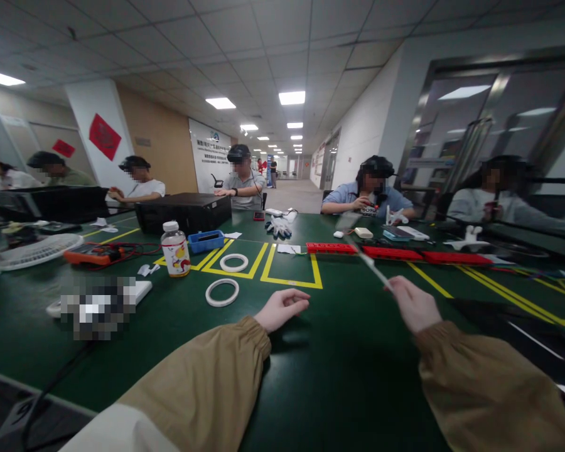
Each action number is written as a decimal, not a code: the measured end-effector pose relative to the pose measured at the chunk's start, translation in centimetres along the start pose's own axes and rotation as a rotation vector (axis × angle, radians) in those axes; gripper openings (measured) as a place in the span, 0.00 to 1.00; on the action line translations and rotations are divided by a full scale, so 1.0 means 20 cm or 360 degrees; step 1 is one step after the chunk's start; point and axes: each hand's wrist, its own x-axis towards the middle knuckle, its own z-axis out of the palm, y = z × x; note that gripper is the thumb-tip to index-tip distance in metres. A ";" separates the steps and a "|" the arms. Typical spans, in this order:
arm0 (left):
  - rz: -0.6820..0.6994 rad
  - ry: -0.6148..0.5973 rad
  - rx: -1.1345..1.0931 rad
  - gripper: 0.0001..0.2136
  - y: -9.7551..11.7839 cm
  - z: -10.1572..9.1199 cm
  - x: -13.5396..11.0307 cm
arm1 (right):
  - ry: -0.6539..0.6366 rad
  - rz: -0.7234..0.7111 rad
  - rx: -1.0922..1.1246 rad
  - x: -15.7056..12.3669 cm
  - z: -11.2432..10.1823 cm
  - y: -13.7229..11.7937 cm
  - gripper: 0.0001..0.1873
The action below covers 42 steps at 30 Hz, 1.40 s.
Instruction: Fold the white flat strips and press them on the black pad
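Observation:
My left hand (282, 309) rests low over the green table (339, 376), fingers loosely stretched and nothing in them. Closed around the lower end of a thin pale stick (376, 271) is my right hand (413, 304). The stick slants up and to the left; its far end is smeared by motion, so its kind is unclear. Left of my left hand lie two white rings, a nearer one (222, 304) and a farther one (234, 270). Beyond that hand, yellow tape (292, 284) outlines a box with a white paper (289, 249) at its far side.
A bottle (176, 251), a blue tray (206, 242) and an orange multimeter (94, 254) stand on the left. Red power strips (390, 253) run across beyond my right hand. Gloves (279, 228) lie farther back. Several people sit around the table, including one person (247, 182) opposite.

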 end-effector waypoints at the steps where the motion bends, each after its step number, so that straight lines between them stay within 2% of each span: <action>1: -0.0031 0.0009 -0.0114 0.22 0.00 0.00 0.01 | -0.0162 -0.0171 -0.0102 -0.03 0.05 -0.04 0.26; 4: -0.0013 0.0057 -0.0244 0.23 -0.02 -0.01 0.02 | -0.0454 -0.0633 -0.0338 -0.10 0.15 -0.12 0.23; 8: 0.0045 0.0274 -0.0217 0.24 -0.06 -0.01 0.03 | -0.0514 -0.0938 -0.0576 -0.12 0.20 -0.12 0.23; 10: 0.0013 0.0381 -0.0239 0.24 -0.06 -0.01 0.03 | -0.0446 -0.1036 -0.0638 -0.11 0.20 -0.11 0.23; 15: 0.0022 0.0457 -0.0258 0.26 -0.01 0.00 0.02 | -0.0028 -0.1111 -0.0567 -0.13 0.19 -0.14 0.18; 17: 0.0030 0.0490 -0.0254 0.27 -0.01 -0.01 0.02 | -0.0071 -0.1145 -0.0511 -0.15 0.20 -0.16 0.17; 19: 0.0018 0.0498 -0.0294 0.27 -0.02 -0.01 0.02 | -0.0278 -0.1149 -0.0455 -0.17 0.24 -0.16 0.18; 22: -0.0033 0.0456 -0.0438 0.28 -0.04 -0.01 0.03 | -0.0608 -0.0931 -0.0230 -0.20 0.31 -0.14 0.19; 24: -0.0079 0.0426 -0.0534 0.29 -0.06 -0.01 0.04 | -0.0665 -0.0573 0.0054 -0.21 0.36 -0.12 0.18; 26: -0.0119 0.0417 -0.0602 0.30 -0.07 -0.01 0.05 | -0.0598 -0.0121 0.0422 -0.20 0.38 -0.10 0.22; 28: -0.0150 0.0412 -0.0648 0.30 -0.08 -0.01 0.06 | -0.0432 0.0285 0.0822 -0.18 0.38 -0.09 0.29; 30: -0.0167 0.0403 -0.0667 0.30 -0.09 -0.01 0.06 | -0.0231 0.0542 0.1148 -0.15 0.36 -0.07 0.35; 32: -0.0173 0.0396 -0.0664 0.30 -0.09 -0.01 0.06 | -0.0063 0.0680 0.1276 -0.13 0.33 -0.05 0.35; 35: -0.0184 0.0409 -0.0642 0.29 -0.10 0.00 0.06 | 0.0082 0.0783 0.1188 -0.11 0.31 -0.02 0.28; 39: -0.0212 0.0411 -0.0707 0.29 -0.09 0.00 0.07 | 0.0153 0.0860 0.0976 -0.10 0.28 0.01 0.23; 42: -0.0246 0.0322 -0.0869 0.35 -0.07 -0.02 0.05 | 0.0171 0.0877 0.0842 -0.10 0.25 0.01 0.20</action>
